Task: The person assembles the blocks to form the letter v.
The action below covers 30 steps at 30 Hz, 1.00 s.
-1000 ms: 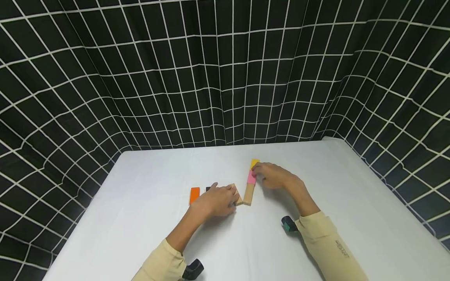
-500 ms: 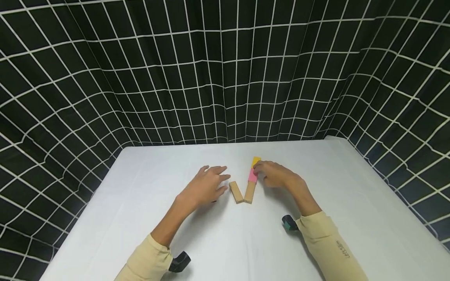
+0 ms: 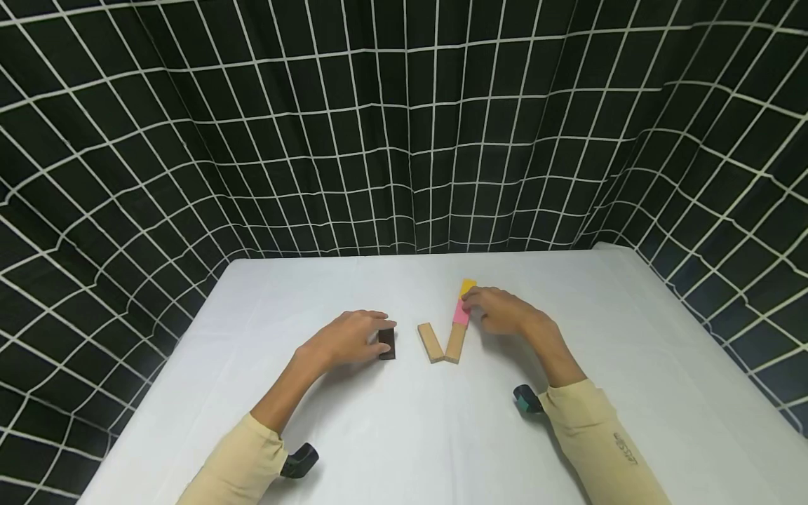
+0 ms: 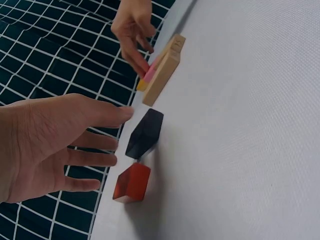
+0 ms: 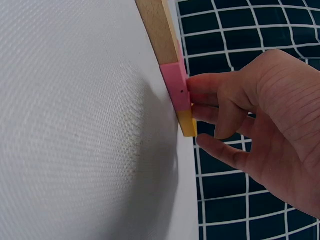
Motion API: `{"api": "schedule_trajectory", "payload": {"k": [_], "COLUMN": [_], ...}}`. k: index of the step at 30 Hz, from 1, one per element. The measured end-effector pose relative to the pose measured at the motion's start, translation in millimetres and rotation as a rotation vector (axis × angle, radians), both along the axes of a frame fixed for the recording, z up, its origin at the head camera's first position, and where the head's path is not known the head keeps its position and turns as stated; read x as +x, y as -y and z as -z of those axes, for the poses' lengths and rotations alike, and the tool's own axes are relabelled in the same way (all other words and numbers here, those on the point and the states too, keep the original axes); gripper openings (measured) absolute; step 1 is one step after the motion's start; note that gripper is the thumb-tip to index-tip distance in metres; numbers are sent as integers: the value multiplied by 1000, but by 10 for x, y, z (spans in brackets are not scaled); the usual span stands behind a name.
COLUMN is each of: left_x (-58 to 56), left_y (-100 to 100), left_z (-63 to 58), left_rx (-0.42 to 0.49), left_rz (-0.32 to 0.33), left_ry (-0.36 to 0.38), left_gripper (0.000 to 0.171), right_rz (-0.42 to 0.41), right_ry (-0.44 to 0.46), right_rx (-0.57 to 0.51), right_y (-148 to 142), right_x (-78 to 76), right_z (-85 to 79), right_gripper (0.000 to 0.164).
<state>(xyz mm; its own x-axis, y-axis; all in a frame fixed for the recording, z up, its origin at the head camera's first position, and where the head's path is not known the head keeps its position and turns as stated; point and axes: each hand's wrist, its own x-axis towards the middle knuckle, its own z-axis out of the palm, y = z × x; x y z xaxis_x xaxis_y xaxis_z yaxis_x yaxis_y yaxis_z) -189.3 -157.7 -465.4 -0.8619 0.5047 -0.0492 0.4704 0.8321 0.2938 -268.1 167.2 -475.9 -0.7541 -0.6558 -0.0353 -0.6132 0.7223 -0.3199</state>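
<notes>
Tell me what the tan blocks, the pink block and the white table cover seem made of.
Tan blocks: bare matte wood, judging by the visible grain.
Pink block: probably painted wood; smooth, even colour, though plastic is possible.
White table cover: likely woven cloth, dull, with a fine ribbed texture; textured vinyl can't be excluded.

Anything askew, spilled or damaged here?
Nothing looks spilled or damaged. One plain wooden block slants away from the straight wood-pink-yellow row, making a V; it breaks the alignment, though maybe on purpose. The pink block also shows a dark speck, cause unclear.
</notes>
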Motion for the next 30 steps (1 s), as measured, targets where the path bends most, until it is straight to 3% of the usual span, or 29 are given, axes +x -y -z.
{"api": "schedule_trajectory", "payload": {"k": [7, 21, 25, 30], "left_x": [15, -23, -37, -103], "left_y": [-28, -64, -70, -71], "left_z": [68, 107, 68, -65], "left_rx": [-3, 16, 26, 29], "left_rz": [4, 2, -9, -52], "left_ry": [84, 55, 58, 49], "left_gripper": [51, 47, 47, 48], "right_rz": [5, 29, 39, 38], "right_ry": [32, 29, 32, 34], "right_rx": [-13, 6, 11, 5], "right_y": [30, 22, 13, 16], "right_x": [4, 21, 19, 9], "right_z": [-4, 1, -8, -28], "right_gripper": [53, 50, 50, 50]}}
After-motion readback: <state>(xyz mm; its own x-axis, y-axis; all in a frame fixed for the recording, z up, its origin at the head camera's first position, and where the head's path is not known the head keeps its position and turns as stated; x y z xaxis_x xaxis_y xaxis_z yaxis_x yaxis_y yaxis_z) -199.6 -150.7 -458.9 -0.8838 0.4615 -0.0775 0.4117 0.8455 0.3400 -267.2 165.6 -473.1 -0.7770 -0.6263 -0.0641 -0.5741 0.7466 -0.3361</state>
